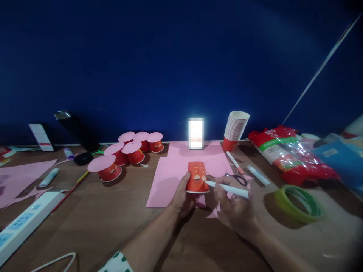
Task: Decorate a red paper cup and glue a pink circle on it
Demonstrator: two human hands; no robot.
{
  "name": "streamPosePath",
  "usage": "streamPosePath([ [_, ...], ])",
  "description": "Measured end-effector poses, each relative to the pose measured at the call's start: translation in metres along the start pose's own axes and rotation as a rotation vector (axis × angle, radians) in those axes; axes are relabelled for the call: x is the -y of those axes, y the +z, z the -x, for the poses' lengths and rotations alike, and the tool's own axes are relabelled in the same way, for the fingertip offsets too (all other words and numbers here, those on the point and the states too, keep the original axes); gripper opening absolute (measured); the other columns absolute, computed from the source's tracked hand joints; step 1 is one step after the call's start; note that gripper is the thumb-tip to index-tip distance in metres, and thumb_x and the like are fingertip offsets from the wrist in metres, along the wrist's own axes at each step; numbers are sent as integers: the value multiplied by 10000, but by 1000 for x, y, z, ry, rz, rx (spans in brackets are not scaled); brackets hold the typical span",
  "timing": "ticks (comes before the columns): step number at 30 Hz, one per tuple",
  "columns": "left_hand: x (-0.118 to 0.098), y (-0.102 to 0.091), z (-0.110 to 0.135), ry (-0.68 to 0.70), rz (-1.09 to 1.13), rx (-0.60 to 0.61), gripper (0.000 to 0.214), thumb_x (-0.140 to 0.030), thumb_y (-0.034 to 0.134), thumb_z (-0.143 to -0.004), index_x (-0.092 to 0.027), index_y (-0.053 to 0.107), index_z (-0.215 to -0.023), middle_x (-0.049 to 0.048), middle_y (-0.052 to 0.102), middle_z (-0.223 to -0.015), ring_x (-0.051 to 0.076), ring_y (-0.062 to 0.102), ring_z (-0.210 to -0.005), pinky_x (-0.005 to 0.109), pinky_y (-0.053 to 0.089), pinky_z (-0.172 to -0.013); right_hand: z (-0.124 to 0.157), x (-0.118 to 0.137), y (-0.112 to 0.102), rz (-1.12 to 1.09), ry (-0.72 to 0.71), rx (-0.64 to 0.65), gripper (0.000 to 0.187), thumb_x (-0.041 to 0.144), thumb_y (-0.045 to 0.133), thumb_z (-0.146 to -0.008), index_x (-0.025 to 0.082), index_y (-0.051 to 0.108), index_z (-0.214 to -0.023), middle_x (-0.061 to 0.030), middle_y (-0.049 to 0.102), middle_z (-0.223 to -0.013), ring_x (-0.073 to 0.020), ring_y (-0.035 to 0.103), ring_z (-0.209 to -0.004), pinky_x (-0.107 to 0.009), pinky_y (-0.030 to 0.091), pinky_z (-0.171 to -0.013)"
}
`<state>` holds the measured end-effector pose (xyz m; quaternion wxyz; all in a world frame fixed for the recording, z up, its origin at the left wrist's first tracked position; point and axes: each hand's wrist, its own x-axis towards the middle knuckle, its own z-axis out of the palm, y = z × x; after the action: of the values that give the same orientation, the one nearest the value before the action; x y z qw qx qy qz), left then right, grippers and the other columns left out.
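A red paper cup (195,170) with a printed pattern is upside down in my left hand (181,194), whose fingers wrap its left side and lower edge. My right hand (236,206) grips a white pen (231,189), its tip at the cup's right side; whether it touches I cannot tell. Behind the cup lie pink paper sheets (167,177) and a cut pink paper circle (215,167). Dark-handled scissors (240,180) rest just beyond my right hand, partly hidden, among pink scraps (212,214).
Several upturned red cups (109,173) topped with pink circles stand left. Rightward are stacked paper cups (236,126), a red plastic cup bag (283,147) and a roll of tape (300,204). A power strip (25,223) lies front left; a lit phone (196,133) stands behind.
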<state>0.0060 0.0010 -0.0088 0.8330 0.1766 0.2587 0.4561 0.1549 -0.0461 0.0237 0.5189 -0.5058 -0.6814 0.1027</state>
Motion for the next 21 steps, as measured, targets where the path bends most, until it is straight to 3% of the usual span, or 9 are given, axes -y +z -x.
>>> streamPosePath([
  [6,1,0,-1,37,17,-21,420,-471,553,-845,-87,652,-983,110,693,-878,206,642,-796,324,494,-787,-1,5,-1,-23,92,30,160,294,490,-906,202,567,-801,32,586,-584,-126,554,-509,-249,448,-545],
  [14,1,0,-1,40,3,-16,434,-495,556,-834,-98,642,-990,112,694,-870,227,647,-802,350,472,-830,-1,4,-4,48,21,39,170,289,492,-878,211,567,-748,9,609,-631,-154,575,-598,-274,455,-601],
  [21,2,1,-1,77,2,-7,391,-457,565,-840,-90,652,-942,109,694,-865,219,643,-815,336,474,-829,-1,-1,-2,-65,106,175,180,286,474,-898,204,541,-752,31,535,-545,-129,513,-513,-238,415,-500],
])
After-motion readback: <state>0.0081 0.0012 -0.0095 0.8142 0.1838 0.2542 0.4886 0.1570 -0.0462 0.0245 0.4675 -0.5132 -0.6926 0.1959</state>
